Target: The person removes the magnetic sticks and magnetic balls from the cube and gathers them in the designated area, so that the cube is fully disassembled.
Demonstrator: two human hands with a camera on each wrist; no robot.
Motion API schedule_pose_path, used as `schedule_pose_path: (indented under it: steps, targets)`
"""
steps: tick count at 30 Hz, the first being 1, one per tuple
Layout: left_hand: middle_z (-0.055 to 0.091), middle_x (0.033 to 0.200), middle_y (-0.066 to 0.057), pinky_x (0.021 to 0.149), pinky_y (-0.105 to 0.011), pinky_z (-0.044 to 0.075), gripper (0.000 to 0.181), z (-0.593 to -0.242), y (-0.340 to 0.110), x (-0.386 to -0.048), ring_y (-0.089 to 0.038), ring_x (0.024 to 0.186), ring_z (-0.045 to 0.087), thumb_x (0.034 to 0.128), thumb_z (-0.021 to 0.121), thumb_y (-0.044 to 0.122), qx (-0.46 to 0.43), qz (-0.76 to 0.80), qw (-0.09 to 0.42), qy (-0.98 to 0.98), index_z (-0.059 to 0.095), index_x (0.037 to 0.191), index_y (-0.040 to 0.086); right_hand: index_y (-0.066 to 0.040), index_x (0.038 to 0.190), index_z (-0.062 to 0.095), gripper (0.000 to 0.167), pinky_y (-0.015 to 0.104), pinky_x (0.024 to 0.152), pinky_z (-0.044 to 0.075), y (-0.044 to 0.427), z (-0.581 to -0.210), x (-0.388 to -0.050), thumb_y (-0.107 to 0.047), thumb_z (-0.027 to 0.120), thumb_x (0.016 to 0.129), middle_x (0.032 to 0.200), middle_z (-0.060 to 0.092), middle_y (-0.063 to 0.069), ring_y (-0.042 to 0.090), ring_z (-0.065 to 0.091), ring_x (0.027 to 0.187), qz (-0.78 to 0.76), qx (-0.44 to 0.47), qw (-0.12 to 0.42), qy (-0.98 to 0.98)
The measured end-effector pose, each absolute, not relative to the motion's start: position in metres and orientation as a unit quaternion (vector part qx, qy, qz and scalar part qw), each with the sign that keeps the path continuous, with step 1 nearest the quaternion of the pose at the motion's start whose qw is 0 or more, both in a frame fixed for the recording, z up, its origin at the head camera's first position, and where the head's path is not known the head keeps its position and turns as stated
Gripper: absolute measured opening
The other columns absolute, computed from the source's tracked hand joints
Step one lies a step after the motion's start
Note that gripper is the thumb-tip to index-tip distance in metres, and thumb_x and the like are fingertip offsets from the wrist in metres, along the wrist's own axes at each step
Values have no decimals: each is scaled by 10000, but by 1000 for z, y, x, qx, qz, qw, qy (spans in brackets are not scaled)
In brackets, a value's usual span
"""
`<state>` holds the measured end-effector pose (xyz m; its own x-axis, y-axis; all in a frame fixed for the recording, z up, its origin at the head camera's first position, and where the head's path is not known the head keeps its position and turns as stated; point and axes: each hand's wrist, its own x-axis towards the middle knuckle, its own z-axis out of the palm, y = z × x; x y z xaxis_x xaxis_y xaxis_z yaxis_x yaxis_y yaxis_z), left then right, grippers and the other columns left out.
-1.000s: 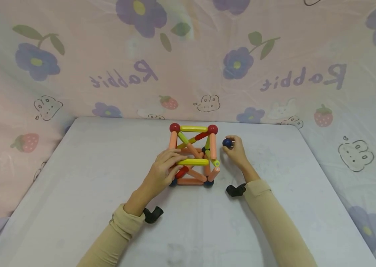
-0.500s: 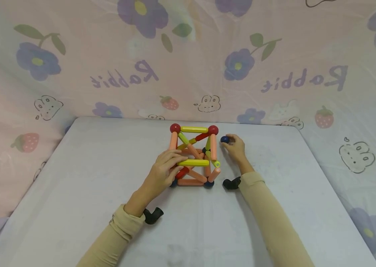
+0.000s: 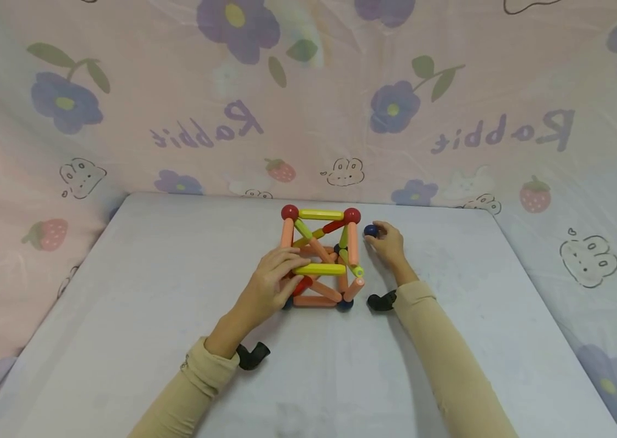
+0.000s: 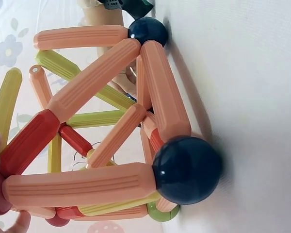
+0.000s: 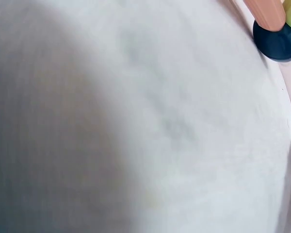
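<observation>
The left hand grips the near left upper corner of a box-shaped framework of coloured ribbed rods and glossy balls. The right hand pinches a small, glossy dark-blue ball between thumb and fingers, just to the right of the framework and apart from it. From the left hand, a straight yellow rod extends rightward; its right end lies near the ends of a lime-green rod and a salmon rod. Two glossy red balls mark the far upper corners. The framework stands on a white desk, before a pale pink flower-printed curtain.
</observation>
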<state>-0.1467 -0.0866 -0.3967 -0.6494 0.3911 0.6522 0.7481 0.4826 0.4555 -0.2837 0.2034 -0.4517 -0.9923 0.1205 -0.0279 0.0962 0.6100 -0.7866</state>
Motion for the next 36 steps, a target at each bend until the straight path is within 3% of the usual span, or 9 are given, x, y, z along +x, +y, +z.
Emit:
schedule_pose_path:
  steps: [5,8,13,23,26,31,36]
  targets:
    - [603,1234,-121,1033,-408,467,347,-396,-88,-145,-268,1189,542,833,702,-10,-349,-392,242,-816,649,1174,16,2,1405,445,516,464,1090,418,204,-454,-285,-104,606,927,1392,505,269,381,501,1287,446,-59,14,-893]
    - [579,1260,-127,1032,-258,470,381,-396,-91,-145,-267,1198,525,812,715,-27,-349,-408,253,-805,643,1184,20,0,1407,442,520,467,1085,422,205,-454,-284,-110,607,927,1390,507,267,383,507,1282,447,-56,17,-892]
    - [585,1254,-147,1053,-75,372,446,-397,-100,-146,-269,1190,523,761,759,-43,-337,-439,271,-788,639,1187,4,-2,1404,441,529,488,1075,420,208,-449,-278,-124,617,920,1400,505,248,382,497,1281,448,-49,29,-892]
    - [618,1135,-154,1006,-80,401,460,-405,-111,-149,-246,1068,557,695,784,-85,-337,-461,288,-769,662,1135,-28,49,1252,559,419,447,969,508,204,-428,-258,-38,666,856,1284,581,244,370,567,1165,477,-16,116,-871]
    - [621,1110,-145,995,-99,410,443,-407,-112,-149,-245,1051,559,699,784,-76,-336,-460,296,-767,672,1124,-17,50,1226,573,392,313,902,536,199,-418,-247,-28,667,853,1249,604,237,353,588,1131,480,-1,133,-867]
    - [631,1076,-131,974,-105,428,447,-409,-112,-149,-231,1029,569,695,783,-86,-331,-468,300,-762,680,1124,-10,70,1178,589,341,79,807,480,191,-402,-223,-2,662,853,1180,623,252,329,601,1077,512,45,155,-843]
    - [637,1045,-131,956,-121,445,461,-410,-109,-149,-233,1003,573,672,786,-103,-332,-472,307,-757,683,1115,-26,96,1126,601,282,88,832,502,182,-385,-196,32,655,856,1095,637,265,109,596,990,531,114,186,-819]
